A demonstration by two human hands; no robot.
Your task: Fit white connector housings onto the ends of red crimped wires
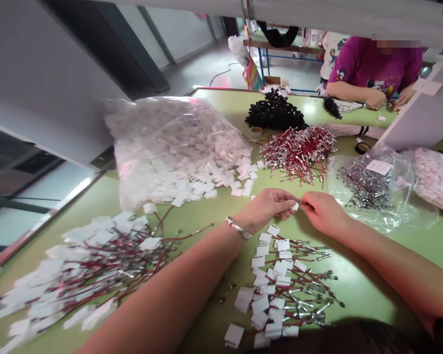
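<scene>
My left hand (271, 206) pinches a small white plastic housing (296, 206) between thumb and fingers. Close against it, my right hand (323, 211) is closed, its fingertips meeting at the housing; what they grip is mostly hidden, perhaps a wire end. Below both hands lies a row of short red wires with white housings (282, 268) on one end and metal terminals on the other. A heap of loose red wires with metal terminals (299, 150) is just beyond my hands. White housings (203, 184) spill from a large clear bag (158, 118) to the left.
A bigger pile of wires with white housings (96, 260) covers the table's left side. Black parts (275, 110) and a tape roll (256, 132) stand at the back. Bags of metal terminals (369, 179) and pale pieces (435, 172) lie right. A person in a purple shirt (372, 69) works opposite.
</scene>
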